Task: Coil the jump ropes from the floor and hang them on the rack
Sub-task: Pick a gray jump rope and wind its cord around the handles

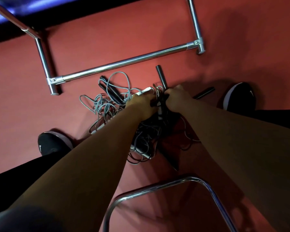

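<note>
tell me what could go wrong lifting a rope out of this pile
The left hand and right hand grip a black rope that runs into the grey-blue tangle; lifting may drag the pile or tighten knots. Loops lie near the left shoe, so a foot could snag. The loose black handle by the right shoe might get left behind.

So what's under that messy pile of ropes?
Only the red floor shows around the jump ropes. The person's arms cover the pile's middle, so anything beneath there cannot be seen.
</note>
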Demonstrator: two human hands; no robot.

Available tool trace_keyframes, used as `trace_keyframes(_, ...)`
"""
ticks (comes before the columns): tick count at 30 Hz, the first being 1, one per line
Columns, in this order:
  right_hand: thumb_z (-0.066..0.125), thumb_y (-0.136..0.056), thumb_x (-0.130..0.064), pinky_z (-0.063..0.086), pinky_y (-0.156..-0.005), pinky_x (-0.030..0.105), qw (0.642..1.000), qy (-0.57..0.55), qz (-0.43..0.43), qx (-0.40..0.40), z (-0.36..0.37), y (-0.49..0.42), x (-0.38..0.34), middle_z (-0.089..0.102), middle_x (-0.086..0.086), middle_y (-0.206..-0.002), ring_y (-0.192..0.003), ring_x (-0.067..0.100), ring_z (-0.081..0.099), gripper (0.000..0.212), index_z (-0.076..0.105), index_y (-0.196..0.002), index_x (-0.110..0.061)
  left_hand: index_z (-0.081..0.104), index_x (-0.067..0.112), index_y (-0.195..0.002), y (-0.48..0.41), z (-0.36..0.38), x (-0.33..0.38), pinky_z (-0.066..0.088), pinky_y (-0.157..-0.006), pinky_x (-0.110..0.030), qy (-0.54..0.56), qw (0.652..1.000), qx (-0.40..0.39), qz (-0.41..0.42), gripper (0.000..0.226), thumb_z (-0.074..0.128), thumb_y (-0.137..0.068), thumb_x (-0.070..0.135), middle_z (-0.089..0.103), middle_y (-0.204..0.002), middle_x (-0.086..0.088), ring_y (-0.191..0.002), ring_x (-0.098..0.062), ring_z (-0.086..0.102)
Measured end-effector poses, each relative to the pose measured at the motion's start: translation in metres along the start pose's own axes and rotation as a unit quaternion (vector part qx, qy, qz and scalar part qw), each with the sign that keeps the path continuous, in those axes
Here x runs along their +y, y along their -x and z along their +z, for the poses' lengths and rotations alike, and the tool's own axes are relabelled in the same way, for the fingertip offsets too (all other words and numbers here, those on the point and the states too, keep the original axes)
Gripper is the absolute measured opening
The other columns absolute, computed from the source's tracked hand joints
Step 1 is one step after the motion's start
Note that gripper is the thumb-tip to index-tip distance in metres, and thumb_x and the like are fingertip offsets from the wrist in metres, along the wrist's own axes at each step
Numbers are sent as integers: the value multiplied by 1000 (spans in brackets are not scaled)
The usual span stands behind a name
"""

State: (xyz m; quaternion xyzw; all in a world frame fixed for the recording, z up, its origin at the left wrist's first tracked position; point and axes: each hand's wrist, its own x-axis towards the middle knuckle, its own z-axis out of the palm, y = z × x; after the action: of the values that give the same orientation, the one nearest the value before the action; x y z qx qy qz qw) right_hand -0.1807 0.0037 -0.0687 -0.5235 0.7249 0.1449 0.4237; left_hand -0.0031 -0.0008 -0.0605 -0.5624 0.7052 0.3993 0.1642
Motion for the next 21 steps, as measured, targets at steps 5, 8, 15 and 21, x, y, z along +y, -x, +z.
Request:
trace_keyframes(5,58,-96,-24,48,-111,43,1000,12,-18,12,7,1,3,54,20,-143,-130,45,55,43,63,-139,-23,66,45,-128,-3,5,-10,48,-103,-34,17,1000,19,-4,35,63,-93,46,45,-158,19,-132,-22,56)
trace_keyframes(8,56,-92,-11,51,-100,36,999,-29,-16,6,8,5,5,70,18,-132,-125,37,64,39,71,-128,-17,70,40,-116,-1,3,-11,53,-100,-42,50,996,50,-54,34,51,-89,49,67,-135,1,-120,-32,64)
trace_keyframes(15,58,-89,-11,56,-92,44,997,20,-43,57,8,10,8,69,18,-113,-108,40,69,34,54,-121,-23,71,27,-103,2,3,-26,56,-92,-44,151,968,158,-126,47,41,-79,53,73,-103,-15,-108,-42,64)
trace_keyframes(21,61,-81,-9,51,-84,42,971,-95,-34,218,2,1,19,44,16,-129,-88,39,59,34,49,-111,-21,65,21,-94,2,-6,-31,55,-83,-44,226,921,290,-130,32,47,-86,46,73,-93,-8,-95,-37,65)
